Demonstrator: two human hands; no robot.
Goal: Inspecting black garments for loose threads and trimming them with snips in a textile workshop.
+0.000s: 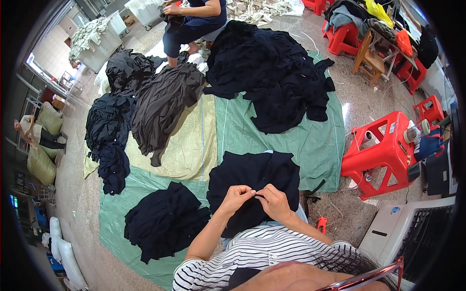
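Note:
A dark navy garment (286, 177) lies spread over my lap and the sheet in front of me. Above it, my left hand (237, 198) pinches a small dark bit of the cloth between thumb and fingers. My right hand (274, 202) closes on the same bit from the other side, the fingertips of both hands nearly touching. Detail at the fingertips is too small to make out. Just left of my forearm sits a rumpled heap of navy garments (162, 218).
Green sheeting (310, 145) and yellow sheeting (194, 140) cover the floor. Ahead are a large navy pile (272, 63) and a brown-grey pile (165, 102). A co-worker (194, 19) sits beyond. On the right stand a red stool (383, 140) and a white appliance (388, 237).

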